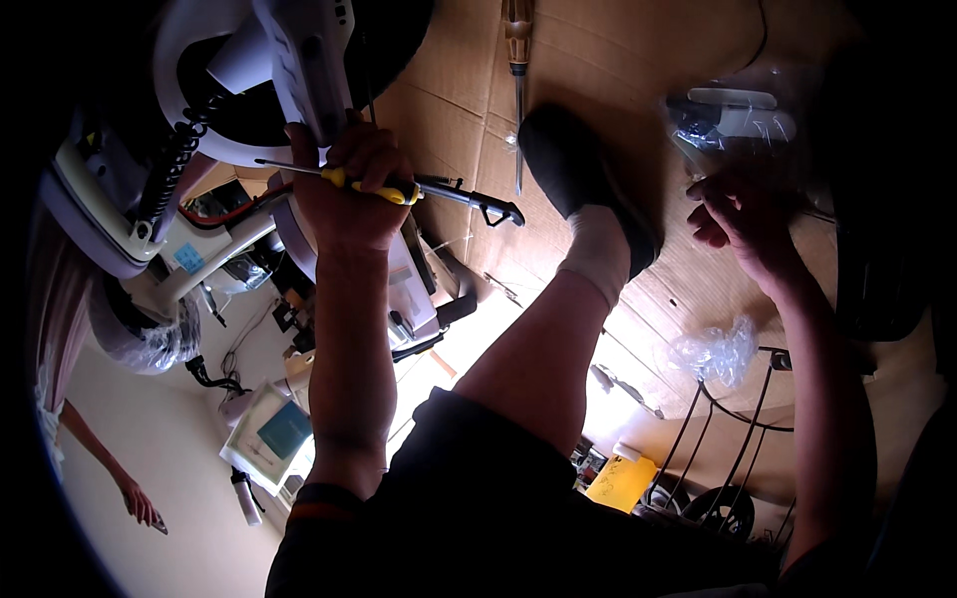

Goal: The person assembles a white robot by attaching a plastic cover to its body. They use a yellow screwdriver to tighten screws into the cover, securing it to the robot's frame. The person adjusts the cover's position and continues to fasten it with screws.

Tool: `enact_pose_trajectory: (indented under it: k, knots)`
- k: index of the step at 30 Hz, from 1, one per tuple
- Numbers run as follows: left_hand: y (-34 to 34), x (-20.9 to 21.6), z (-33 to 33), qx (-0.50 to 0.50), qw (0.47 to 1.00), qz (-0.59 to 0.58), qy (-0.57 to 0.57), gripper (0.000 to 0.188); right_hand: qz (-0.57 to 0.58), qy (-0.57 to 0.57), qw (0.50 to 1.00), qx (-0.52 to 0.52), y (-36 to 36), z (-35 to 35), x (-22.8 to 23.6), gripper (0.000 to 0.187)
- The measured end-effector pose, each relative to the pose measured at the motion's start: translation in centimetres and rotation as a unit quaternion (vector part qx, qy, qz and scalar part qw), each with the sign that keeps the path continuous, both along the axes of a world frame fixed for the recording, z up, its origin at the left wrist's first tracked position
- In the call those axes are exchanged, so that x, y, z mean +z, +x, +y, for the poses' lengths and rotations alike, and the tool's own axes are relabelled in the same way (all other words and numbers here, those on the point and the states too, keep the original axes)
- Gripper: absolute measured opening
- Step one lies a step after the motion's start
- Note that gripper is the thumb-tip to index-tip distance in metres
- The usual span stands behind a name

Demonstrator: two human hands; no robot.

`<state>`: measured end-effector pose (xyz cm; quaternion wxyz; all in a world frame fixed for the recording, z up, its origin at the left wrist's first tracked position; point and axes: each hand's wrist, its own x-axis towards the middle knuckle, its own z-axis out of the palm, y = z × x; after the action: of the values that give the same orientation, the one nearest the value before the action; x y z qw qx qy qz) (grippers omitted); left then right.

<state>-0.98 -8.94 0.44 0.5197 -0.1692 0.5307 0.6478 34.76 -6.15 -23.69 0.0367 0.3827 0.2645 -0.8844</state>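
Note:
My left hand (357,189) is closed around a screwdriver (399,191) with a yellow and black handle, its thin shaft pointing left. A dark rod (469,194) with a small loop at its end sticks out to the right of that hand; whether I hold it cannot be told. Just above my fingers is a pale frame part (304,75) beside a white ring (171,75) and a black round shape. My right hand (738,224) has its fingers curled below a clear plastic bag (733,115) with grey and dark parts inside. Anything between those fingers is hidden.
Another screwdriver (517,60) with a brown handle lies on the cardboard (449,90) near my dark shoe (563,159). Crumpled clear plastic (713,352) lies by a black wire rack (743,429). Another person's hand (140,503) holds something at lower left. A black coiled cable (169,169) hangs at left.

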Motion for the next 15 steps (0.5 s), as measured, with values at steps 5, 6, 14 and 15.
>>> enact_pose_trajectory:
  k: [5,6,14,15]
  knots:
    - [0.1,0.0,0.0,0.001,1.000,-0.023,0.012,0.060,0.007,0.000,1.000,-0.009,0.1,-0.1,-0.1,0.027]
    - [0.3,-0.1,0.1,-0.005,1.000,-0.025,0.012,0.061,0.008,0.000,1.000,-0.011,0.1,-0.1,-0.2,0.027]
    - [0.8,-0.3,0.3,-0.072,0.996,-0.026,0.041,0.061,0.003,-0.003,1.000,-0.017,0.0,0.0,0.2,0.024]
    - [0.7,-0.3,0.4,-0.058,0.997,-0.031,0.039,0.060,0.003,-0.007,1.000,-0.020,0.0,0.0,0.2,0.024]
